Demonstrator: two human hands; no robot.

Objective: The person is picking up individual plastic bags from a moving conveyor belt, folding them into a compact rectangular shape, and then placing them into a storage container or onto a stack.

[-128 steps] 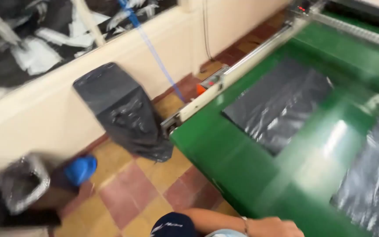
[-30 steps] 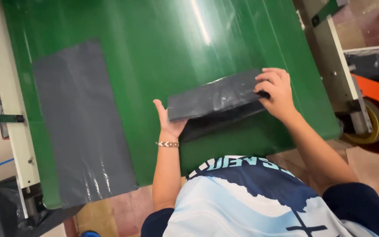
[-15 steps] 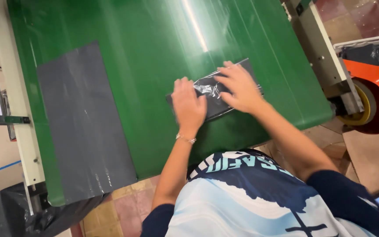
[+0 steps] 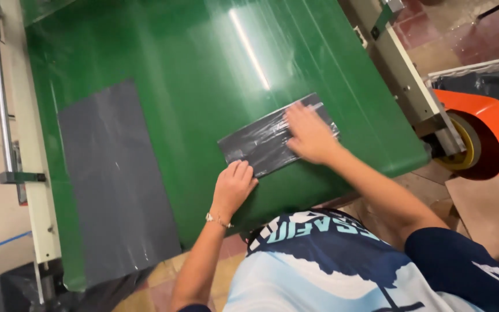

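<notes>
Head view, looking down: a person leans over a green counter (image 4: 163,75) and works a folded dark plastic bag (image 4: 261,144) that lies near its near right end. The bag is a long strip, its long axis running from near-left up to far-right, slightly tilted across the counter. The right hand (image 4: 309,134) lies flat and open on the far-right half of the strip, palm down, fingers spread toward the middle. The left hand (image 4: 233,186), a thin bracelet at its wrist, rests at the strip's near-left corner with fingers curled onto the edge; whether it pinches the plastic or only presses it cannot be told. Both hands touch the bag, the right one farther in. Well apart to the left, a larger flat grey bag (image 4: 111,179) lies unfolded, its long axis running near to far. An orange roller (image 4: 486,136) sits beyond the counter's right edge.
</notes>
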